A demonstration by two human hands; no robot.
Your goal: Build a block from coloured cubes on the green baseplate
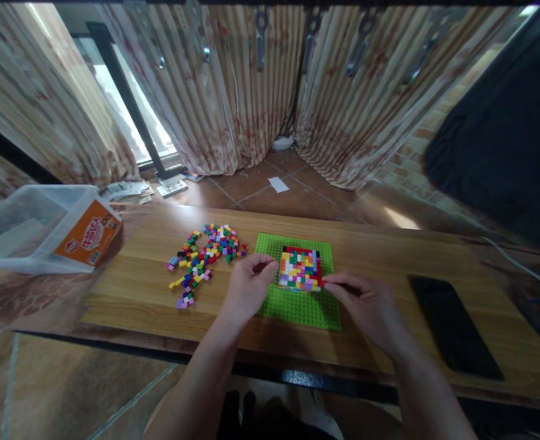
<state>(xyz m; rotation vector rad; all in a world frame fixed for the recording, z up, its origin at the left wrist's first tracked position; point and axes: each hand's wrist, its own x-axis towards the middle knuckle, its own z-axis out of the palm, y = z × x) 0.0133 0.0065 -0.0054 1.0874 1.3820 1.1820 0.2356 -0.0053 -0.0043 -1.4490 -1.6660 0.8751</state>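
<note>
A square block of multicoloured building bricks (300,269) stands on a green studded baseplate (297,311). Red and black bricks run along its far edge, and red shows on its right side. My right hand (366,302) pinches a small red brick (324,282) at the block's near right corner, touching or almost touching it. On the other side, my left hand (249,287) is closed, thumb and fingertips together just left of the block over the baseplate. Whatever may be between those fingertips is hidden.
Loose coloured bricks (212,247) lie scattered on the wooden table (137,293) to the left. A clear plastic bin (36,229) with an orange label stands at the far left. A dark flat slab (453,327) lies at the right. Curtains (233,104) hang behind the table.
</note>
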